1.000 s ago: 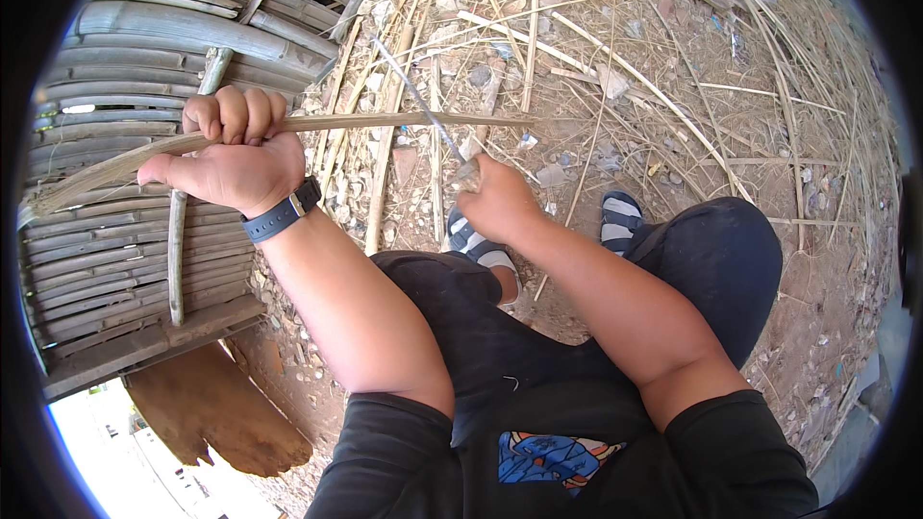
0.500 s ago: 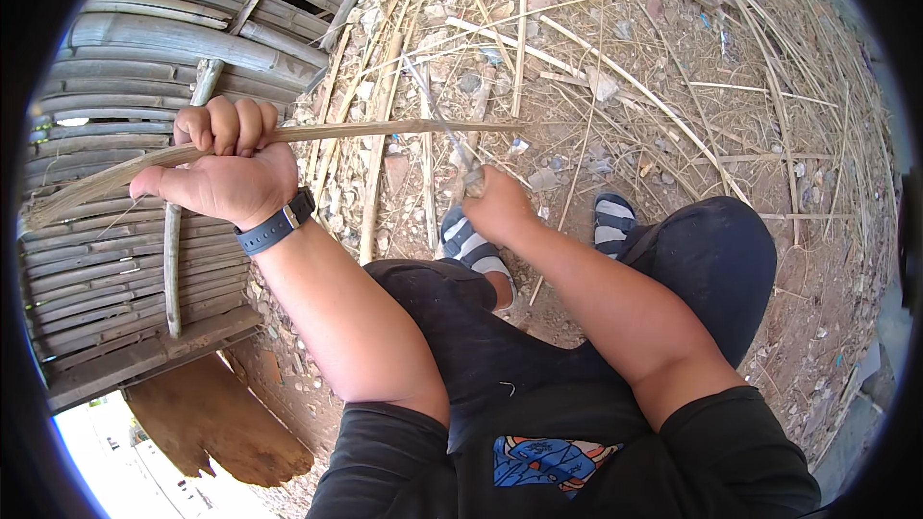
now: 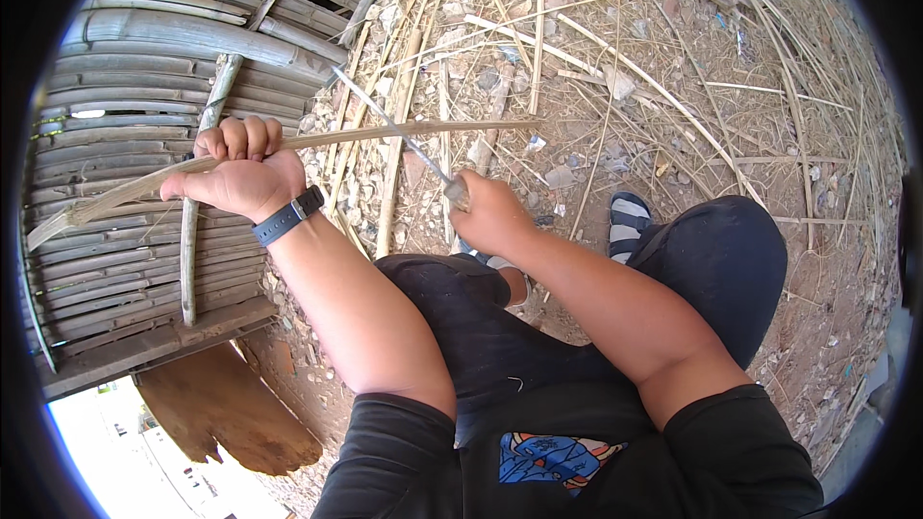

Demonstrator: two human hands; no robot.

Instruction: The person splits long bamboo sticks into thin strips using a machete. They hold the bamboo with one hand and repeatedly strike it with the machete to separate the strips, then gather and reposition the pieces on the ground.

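Note:
My left hand (image 3: 240, 178) is closed round a long, dry bamboo strip (image 3: 466, 126), palm turned up and thumb pointing out to the left. The strip runs nearly level to the right, while its frayed, wider end reaches left past the wrist. Gripped in my right hand (image 3: 490, 217) is a knife (image 3: 423, 156) with a narrow, straight blade and a short pale handle. The blade slants up and left and crosses the strip right of my left hand. Whether the edge touches the strip, I cannot tell.
A wall of bamboo slats (image 3: 115, 163) stands on the left, with an upright pole (image 3: 190, 259) against it. Below it hangs a brown, ragged-edged sheet (image 3: 226, 408). Loose bamboo strips (image 3: 663, 101), straw and stones litter the ground ahead. My sandalled foot (image 3: 628, 226) is on the ground.
The knife blade has swung left, its tip now beyond the strip and nearer the slat wall. My right hand has shifted slightly left and down. My left hand keeps its hold on the strip.

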